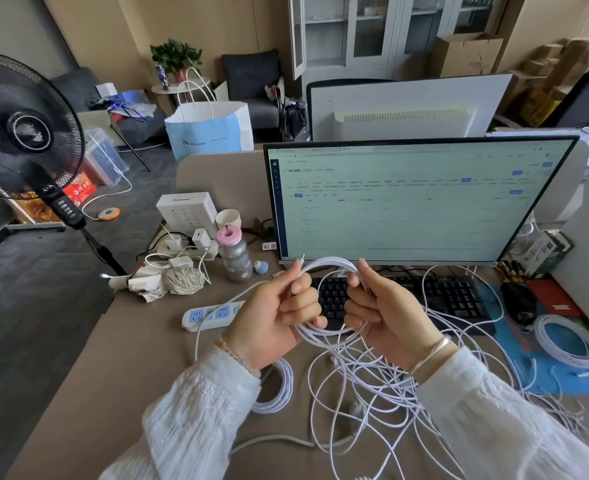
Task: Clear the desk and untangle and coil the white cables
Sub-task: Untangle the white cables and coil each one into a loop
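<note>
Both hands hold one coil of white cable (327,263) above the desk, in front of the monitor. My left hand (279,311) grips its left side, with a cable end sticking up past the fingers. My right hand (386,315) grips the right side. From the coil, cable drops into a loose white tangle (372,379) on the desk below. One finished coil (279,386) lies under my left forearm. Another coil (570,341) rests on the blue mat at the right.
A lit monitor (414,199) and black keyboard (442,296) stand behind the hands. A blue-and-white power strip (210,315), a bottle with a pink lid (232,254), a folded umbrella (168,280) and chargers sit at left. A black fan (22,126) stands off the desk's left edge.
</note>
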Available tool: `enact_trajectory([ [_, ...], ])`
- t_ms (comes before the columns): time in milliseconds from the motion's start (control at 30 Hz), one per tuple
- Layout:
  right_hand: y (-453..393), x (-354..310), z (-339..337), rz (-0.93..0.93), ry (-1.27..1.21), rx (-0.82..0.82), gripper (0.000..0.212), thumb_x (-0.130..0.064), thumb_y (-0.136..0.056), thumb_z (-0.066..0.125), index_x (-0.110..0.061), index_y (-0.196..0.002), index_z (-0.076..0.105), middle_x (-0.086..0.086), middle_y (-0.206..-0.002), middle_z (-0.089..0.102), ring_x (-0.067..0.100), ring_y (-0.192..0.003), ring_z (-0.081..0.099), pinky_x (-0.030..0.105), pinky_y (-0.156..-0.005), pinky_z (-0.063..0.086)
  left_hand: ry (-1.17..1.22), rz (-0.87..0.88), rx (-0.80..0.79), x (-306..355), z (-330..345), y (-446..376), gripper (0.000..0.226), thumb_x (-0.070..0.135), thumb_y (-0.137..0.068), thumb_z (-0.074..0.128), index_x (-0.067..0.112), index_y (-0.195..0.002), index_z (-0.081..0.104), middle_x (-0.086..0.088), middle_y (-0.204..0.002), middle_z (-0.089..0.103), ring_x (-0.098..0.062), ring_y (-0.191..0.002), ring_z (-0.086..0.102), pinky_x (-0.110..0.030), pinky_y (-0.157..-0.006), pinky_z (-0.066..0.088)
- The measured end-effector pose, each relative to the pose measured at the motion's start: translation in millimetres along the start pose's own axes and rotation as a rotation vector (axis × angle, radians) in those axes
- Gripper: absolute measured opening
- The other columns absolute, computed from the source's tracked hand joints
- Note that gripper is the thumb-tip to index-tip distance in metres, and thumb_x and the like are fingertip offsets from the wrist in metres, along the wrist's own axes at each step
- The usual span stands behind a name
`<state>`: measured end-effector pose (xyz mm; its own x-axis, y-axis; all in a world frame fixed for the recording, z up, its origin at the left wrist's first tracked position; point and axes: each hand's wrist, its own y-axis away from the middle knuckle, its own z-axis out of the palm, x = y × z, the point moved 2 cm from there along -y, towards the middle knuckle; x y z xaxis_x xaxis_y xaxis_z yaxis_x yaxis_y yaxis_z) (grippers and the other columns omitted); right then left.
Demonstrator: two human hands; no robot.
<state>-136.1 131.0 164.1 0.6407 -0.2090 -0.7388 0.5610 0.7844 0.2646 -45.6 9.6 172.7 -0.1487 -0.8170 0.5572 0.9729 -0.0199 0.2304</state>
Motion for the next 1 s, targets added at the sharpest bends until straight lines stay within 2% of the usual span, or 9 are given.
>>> enact_trajectory([
  [133, -3, 5, 0, -0.045, -0.046, 0.003, 0.037, -0.044, -0.09, 0.047, -0.009, -0.081, 0.057, -0.001, -0.057, 0.031, 0.011, -0.046, 0.033, 0.023, -0.049, 0.04, 0.013, 0.028, -0.015, 5, 5, -1, 0.047, 0.039, -0.1, 0.038, 0.017, -0.059, 0.044, 0.008, -0.044, 0.028, -0.008, -0.043, 0.014, -0.02, -0.046, 0.035],
  [233, -3, 20, 2, 0.067, -0.042, -0.108, 0.067, -0.062, -0.085, 0.037, -0.003, -0.106, 0.06, 0.015, -0.091, 0.064, 0.029, -0.081, 0.061, 0.039, -0.079, 0.051, 0.051, 0.111, 0.006, 13, 11, -4, 0.05, 0.039, -0.101, 0.035, 0.018, -0.056, 0.041, 0.008, -0.042, 0.027, -0.007, -0.042, 0.011, -0.018, -0.042, 0.029],
  [300, 2, 34, 0, 0.125, 0.138, -0.141, 0.075, -0.066, -0.083, 0.037, -0.002, -0.116, 0.058, 0.015, -0.101, 0.068, 0.03, -0.084, 0.065, 0.037, -0.079, 0.051, 0.051, 0.165, 0.023, 22, 13, -6, 0.051, 0.04, -0.102, 0.033, 0.019, -0.056, 0.04, 0.009, -0.042, 0.026, -0.007, -0.042, 0.01, -0.017, -0.042, 0.025],
  [367, 9, 44, -3, 0.083, 0.344, -0.16, 0.066, -0.057, -0.084, 0.054, 0.003, -0.111, 0.061, 0.006, -0.079, 0.065, 0.018, -0.062, 0.055, 0.025, -0.059, 0.045, 0.056, 0.195, 0.054, 30, 12, -5, 0.05, 0.039, -0.102, 0.034, 0.02, -0.057, 0.038, 0.009, -0.043, 0.024, -0.006, -0.042, 0.009, -0.017, -0.04, 0.021],
  [433, 13, 45, -6, -0.012, 0.465, -0.168, 0.06, -0.048, -0.085, 0.062, 0.009, -0.101, 0.062, -0.005, -0.058, 0.047, 0.009, -0.05, 0.032, 0.018, -0.048, 0.025, 0.053, 0.194, 0.087, 37, 10, -1, 0.048, 0.039, -0.102, 0.036, 0.02, -0.057, 0.037, 0.009, -0.044, 0.023, -0.006, -0.043, 0.008, -0.017, -0.039, 0.016],
  [567, 17, 27, -8, -0.091, 0.571, -0.112, 0.032, -0.036, -0.087, 0.058, -0.007, -0.082, 0.07, -0.01, -0.048, 0.034, 0.008, -0.046, 0.019, 0.022, -0.046, 0.012, 0.036, 0.163, 0.106, 39, 6, 4, 0.046, 0.038, -0.099, 0.039, 0.02, -0.057, 0.039, 0.009, -0.044, 0.023, -0.006, -0.043, 0.007, -0.018, -0.039, 0.012],
  [800, 19, 16, -18, -0.046, 0.717, -0.179, 0.028, -0.037, -0.086, 0.058, -0.015, -0.073, 0.071, -0.001, -0.052, 0.027, 0.014, -0.051, 0.017, 0.034, -0.053, 0.009, 0.034, 0.151, 0.123, 35, 4, 6, 0.045, 0.038, -0.099, 0.038, 0.02, -0.058, 0.041, 0.009, -0.044, 0.023, -0.006, -0.041, 0.007, -0.017, -0.037, 0.009],
  [900, 22, 11, -16, -0.009, 0.688, -0.268, 0.021, -0.026, -0.091, 0.061, -0.007, -0.097, 0.068, -0.002, -0.063, 0.057, 0.009, -0.05, 0.037, 0.02, -0.049, 0.027, -0.018, 0.143, 0.128, 31, 6, 6, 0.044, 0.039, -0.098, 0.04, 0.02, -0.058, 0.039, 0.009, -0.045, 0.023, -0.005, -0.04, 0.007, -0.017, -0.035, 0.008],
  [1000, 19, 8, -13, -0.026, 0.462, -0.329, 0.056, -0.041, -0.082, 0.071, -0.01, -0.126, 0.058, 0.01, -0.112, 0.069, 0.025, -0.074, 0.064, 0.03, -0.067, 0.054, -0.119, 0.082, 0.149, 25, 7, 5, 0.045, 0.039, -0.096, 0.043, 0.02, -0.056, 0.035, 0.01, -0.044, 0.02, -0.005, -0.038, 0.007, -0.018, -0.034, 0.008],
])
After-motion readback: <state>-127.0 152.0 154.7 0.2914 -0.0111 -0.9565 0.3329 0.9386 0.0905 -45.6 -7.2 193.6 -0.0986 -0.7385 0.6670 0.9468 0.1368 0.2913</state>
